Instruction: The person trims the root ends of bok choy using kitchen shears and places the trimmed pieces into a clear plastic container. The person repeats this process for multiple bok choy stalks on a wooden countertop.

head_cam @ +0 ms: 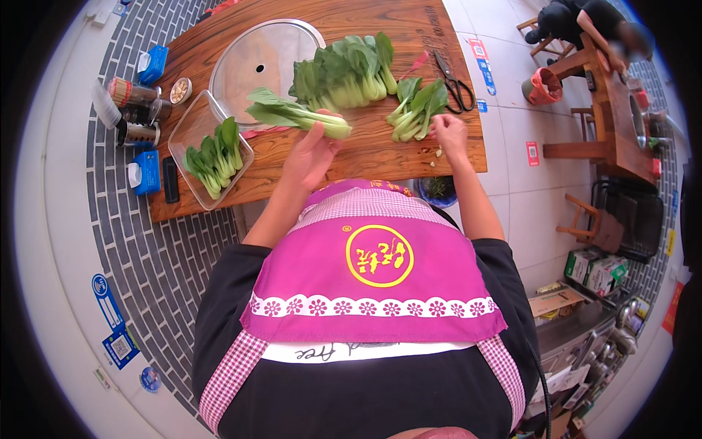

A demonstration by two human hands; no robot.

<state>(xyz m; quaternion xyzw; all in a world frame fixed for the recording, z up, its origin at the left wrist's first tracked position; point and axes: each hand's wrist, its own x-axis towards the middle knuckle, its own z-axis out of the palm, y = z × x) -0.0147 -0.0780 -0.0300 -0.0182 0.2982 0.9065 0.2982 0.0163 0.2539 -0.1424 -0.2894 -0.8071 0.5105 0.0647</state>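
My left hand [315, 156] holds a head of bok choy [329, 125] by its pale base above the wooden table [362, 159], the leaves pointing left. At the table's right side, my right hand [452, 134] has its fingers curled together, and nothing shows in them. Just left of it lies a small pile of bok choy [417, 112]. Several small white pieces [436, 156] are scattered near that wrist. A larger row of bok choy [345, 74] lies farther back. In a clear plastic container [247, 159] at left rest several more heads [216, 159].
Black-handled scissors [459, 96] lie by the table's right edge. A round lid with a central hole [241, 82], a small bowl [181, 90], jars and tissue boxes [145, 173] occupy the left. A blue pot [439, 192] stands below. Another person [581, 27] sits at a far table.
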